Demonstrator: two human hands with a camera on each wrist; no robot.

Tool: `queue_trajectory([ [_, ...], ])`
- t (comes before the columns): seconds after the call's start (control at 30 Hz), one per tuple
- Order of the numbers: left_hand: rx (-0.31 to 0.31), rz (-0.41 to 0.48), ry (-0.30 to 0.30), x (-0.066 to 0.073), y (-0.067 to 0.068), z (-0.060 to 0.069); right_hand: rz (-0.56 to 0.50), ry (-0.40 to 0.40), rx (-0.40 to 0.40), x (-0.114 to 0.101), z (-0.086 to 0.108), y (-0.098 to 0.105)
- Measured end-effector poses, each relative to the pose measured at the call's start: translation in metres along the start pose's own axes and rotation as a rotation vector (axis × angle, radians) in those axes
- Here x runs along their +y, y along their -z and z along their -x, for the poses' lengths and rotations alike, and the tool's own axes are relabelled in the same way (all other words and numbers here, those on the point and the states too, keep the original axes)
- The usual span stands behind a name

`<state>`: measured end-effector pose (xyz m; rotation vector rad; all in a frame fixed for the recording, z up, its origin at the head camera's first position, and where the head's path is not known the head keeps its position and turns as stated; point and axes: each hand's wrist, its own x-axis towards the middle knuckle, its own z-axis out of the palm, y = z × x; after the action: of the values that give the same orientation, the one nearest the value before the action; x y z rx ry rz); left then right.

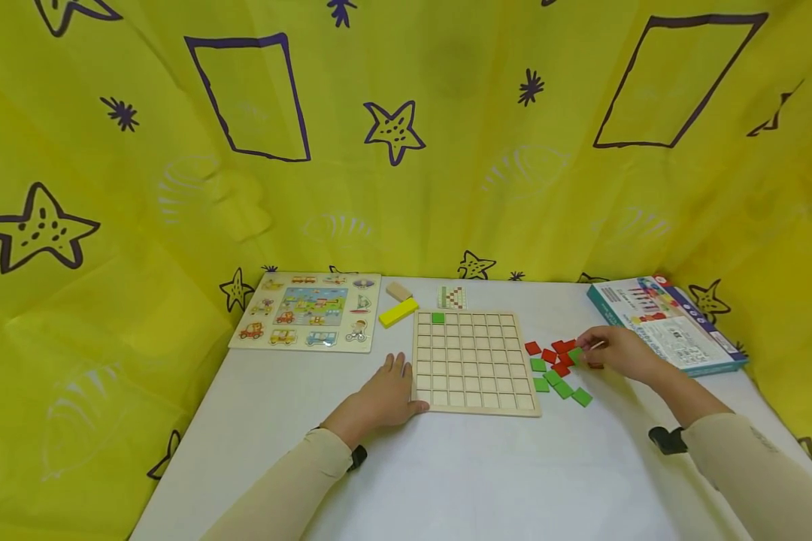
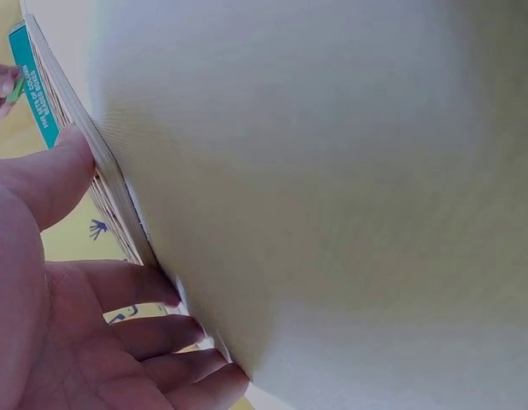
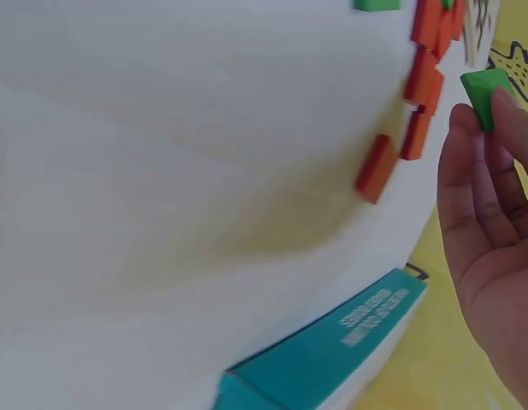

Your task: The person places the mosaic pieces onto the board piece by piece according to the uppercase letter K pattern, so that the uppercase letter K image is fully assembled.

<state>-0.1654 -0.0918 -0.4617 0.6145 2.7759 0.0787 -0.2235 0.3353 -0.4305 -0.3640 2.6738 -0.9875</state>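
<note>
My right hand (image 1: 620, 353) pinches a green square tile (image 3: 486, 92) between thumb and fingertips, raised over the loose tiles. Below it lie several red tiles (image 1: 532, 348) and green tiles (image 1: 582, 397), scattered to the right of a wooden grid board (image 1: 477, 357). One green tile (image 1: 437, 318) sits in the board's top row, near the left corner. My left hand (image 1: 386, 392) rests at the board's lower left corner with fingers extended; in the left wrist view its thumb touches the board's edge (image 2: 119, 184).
A picture puzzle board (image 1: 311, 312) lies at the left. Behind the grid are a yellow block (image 1: 398, 312), a plain wooden block (image 1: 398, 291) and a pattern card (image 1: 452, 297). A teal-sided box (image 1: 666, 323) stands at the right, before a yellow curtain (image 1: 446, 210).
</note>
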Motion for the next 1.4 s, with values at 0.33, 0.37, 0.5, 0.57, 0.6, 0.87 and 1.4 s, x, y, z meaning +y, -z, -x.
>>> queue_trajectory([
  [0.33,-0.011,0.024,0.013,0.002,-0.006,-0.002,-0.051,-0.02,0.028,-0.029,-0.033,-0.014],
  [0.37,-0.012,0.024,0.016,0.001,-0.008,-0.002,-0.055,-0.012,0.033,-0.031,-0.038,-0.019],
  [0.5,-0.012,0.028,0.021,-0.001,-0.012,0.0,-0.058,0.016,0.044,-0.039,-0.055,-0.035],
  [0.57,-0.012,0.037,0.021,-0.001,-0.012,0.001,-0.06,0.028,0.049,-0.044,-0.061,-0.04],
  [0.6,-0.013,0.04,0.022,0.0,-0.012,0.001,-0.058,0.034,0.052,-0.046,-0.064,-0.041],
  [0.87,-0.016,0.044,0.039,0.003,-0.008,0.0,-0.068,0.073,0.059,-0.07,-0.088,-0.048],
  [1.4,-0.011,0.059,0.055,0.002,-0.001,-0.003,-0.165,0.115,-0.007,-0.113,-0.123,-0.075],
])
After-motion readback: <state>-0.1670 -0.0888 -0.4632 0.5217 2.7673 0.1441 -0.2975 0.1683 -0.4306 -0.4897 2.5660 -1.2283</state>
